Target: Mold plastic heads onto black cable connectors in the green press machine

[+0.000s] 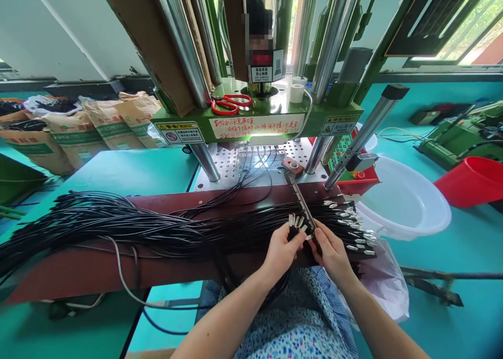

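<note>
My left hand is closed around a small bunch of black cables, whose silver metal connectors stick up past the fingers. Beside it, my right hand grips the near end of a long slotted metal bar. The two hands nearly touch, and one connector lies at the bar's edge between them. The bar's far end rests by a reddish block on the press plate. Under and around the hands lies a thick bundle of black cables, with loose connector ends to the right.
A green press stands ahead, with red-handled scissors on its ledge. Thin cables run into its lit perforated plate. At right are a white basin, a red bucket and a white bag. Sacks stand at left.
</note>
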`<action>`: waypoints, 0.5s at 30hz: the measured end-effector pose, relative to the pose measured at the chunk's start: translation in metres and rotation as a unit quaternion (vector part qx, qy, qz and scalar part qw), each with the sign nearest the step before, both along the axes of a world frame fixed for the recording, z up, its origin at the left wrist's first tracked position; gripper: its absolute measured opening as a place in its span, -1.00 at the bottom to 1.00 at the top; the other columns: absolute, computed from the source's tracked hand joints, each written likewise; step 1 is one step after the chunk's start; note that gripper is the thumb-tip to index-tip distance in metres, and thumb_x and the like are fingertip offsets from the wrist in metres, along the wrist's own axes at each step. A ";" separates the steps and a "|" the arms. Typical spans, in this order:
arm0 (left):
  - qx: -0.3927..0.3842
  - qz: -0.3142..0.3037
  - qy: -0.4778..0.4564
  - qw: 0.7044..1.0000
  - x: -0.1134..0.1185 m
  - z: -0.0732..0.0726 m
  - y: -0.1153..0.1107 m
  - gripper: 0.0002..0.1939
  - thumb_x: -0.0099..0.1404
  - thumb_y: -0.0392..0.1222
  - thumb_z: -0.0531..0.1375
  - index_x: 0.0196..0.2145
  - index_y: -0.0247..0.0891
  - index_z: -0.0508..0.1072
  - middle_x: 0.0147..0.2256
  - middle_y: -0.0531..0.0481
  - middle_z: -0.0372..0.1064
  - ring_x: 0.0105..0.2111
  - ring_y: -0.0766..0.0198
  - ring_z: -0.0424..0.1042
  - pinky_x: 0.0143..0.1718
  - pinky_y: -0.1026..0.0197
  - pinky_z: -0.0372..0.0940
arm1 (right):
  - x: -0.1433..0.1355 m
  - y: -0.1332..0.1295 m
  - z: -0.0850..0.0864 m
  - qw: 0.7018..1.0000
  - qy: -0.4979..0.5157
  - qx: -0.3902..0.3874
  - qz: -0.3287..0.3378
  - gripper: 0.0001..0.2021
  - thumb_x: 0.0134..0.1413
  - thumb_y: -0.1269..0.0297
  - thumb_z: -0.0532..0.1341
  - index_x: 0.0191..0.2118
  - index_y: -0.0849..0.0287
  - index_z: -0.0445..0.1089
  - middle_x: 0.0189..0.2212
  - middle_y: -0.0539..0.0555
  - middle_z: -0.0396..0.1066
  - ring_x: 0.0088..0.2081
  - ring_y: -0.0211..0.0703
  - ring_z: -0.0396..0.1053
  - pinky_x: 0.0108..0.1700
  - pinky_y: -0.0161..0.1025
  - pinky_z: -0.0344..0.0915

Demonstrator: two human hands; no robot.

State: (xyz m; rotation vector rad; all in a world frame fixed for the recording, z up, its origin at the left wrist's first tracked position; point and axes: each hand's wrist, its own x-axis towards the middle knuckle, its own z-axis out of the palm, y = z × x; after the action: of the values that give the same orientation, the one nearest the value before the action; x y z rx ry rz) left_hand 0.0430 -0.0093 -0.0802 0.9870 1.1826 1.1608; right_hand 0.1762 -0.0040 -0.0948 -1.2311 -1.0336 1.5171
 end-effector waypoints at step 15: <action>-0.016 -0.013 0.112 0.994 -0.003 0.001 0.011 -0.83 -0.02 -0.18 0.21 -0.61 -0.30 0.29 -0.65 0.14 0.17 -0.60 0.43 0.11 -0.53 0.33 0.04 | 0.004 0.000 -0.002 0.998 -0.016 0.010 0.052 -0.48 0.06 0.01 0.14 0.12 0.09 0.21 -0.63 -0.09 0.15 -0.64 -0.41 0.04 -0.69 -0.49 -0.02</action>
State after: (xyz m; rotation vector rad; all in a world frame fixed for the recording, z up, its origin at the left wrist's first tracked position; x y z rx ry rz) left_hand 0.0402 0.0021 -0.0795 1.1259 1.3572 1.0270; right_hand 0.1800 -0.0035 -0.0973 -1.2066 -1.1470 1.5666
